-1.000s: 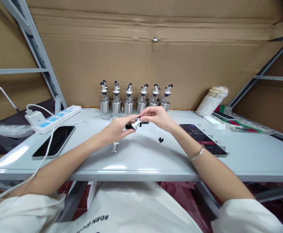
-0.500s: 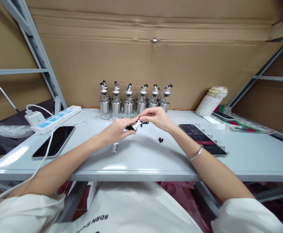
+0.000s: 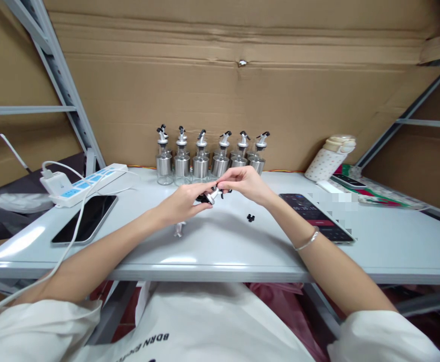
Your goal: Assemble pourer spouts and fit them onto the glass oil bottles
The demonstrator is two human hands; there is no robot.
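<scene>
Above the middle of the table, my left hand [image 3: 184,203] is closed on a silver-and-black pour spout [image 3: 212,196], a bottle stopper tilted up to the right. Fingers of my right hand [image 3: 244,182] pinch a small black flip cap [image 3: 225,191] at the spout's tip; the fingers partly hide it. A small black piece [image 3: 250,217] lies on the table below my right hand. Below my left hand lies a small silvery, translucent piece [image 3: 179,229]. Behind my hands stand several glass-and-steel oil bottles [image 3: 201,165] topped with similar spouts.
On the left are a power strip [image 3: 92,185] with a white cable and a dark phone [image 3: 85,219]. A phone showing a timer [image 3: 316,217] lies to the right. A dotted flask [image 3: 327,160] leans at the back right. Cardboard [image 3: 220,90] lines the back.
The black flip cap has turned slightly and sits closer against the spout's tip, under my right fingers. My hands stay in nearly the same place.
</scene>
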